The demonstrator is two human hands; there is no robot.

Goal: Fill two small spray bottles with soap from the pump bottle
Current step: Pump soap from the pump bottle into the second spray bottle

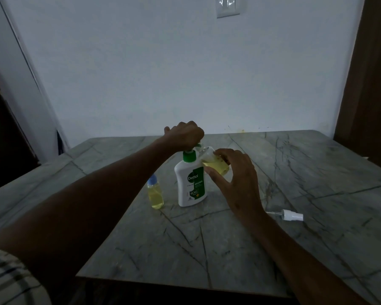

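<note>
Scene: a person's two bare arms reach over a grey veined stone table (295,172) set against a pale wall, in dim light.
Pump bottle: a white Dettol soap pump bottle (190,183) with a green collar stands upright near the middle of the table.
Left hand: the left hand (185,135) sits on top of the pump head, fingers curled over it and knuckles up, wrist bent down, seemingly to press soap out. The pump head itself is hidden under the hand.
Open spray bottle: a small clear spray bottle (213,161), partly filled with yellow liquid, is held tilted with its open neck up against the pump's nozzle, likely so the soap runs straight in.
Right hand: the right hand (233,172) holds that small bottle from the right, thumb below and fingers curled round its far side; the forearm comes in from the lower right.
Filled spray bottle: a second small spray bottle (155,194), yellow liquid inside and a blue cap on, stands upright just left of the pump bottle, apart from both hands. It looks finished.
Loose sprayer: a white spray top (293,215) with its dip tube lies on its side on the table to the right, presumably waiting to go back on the open bottle.
Sleeve: a striped sleeve (7,280) shows at the lower left.
</note>
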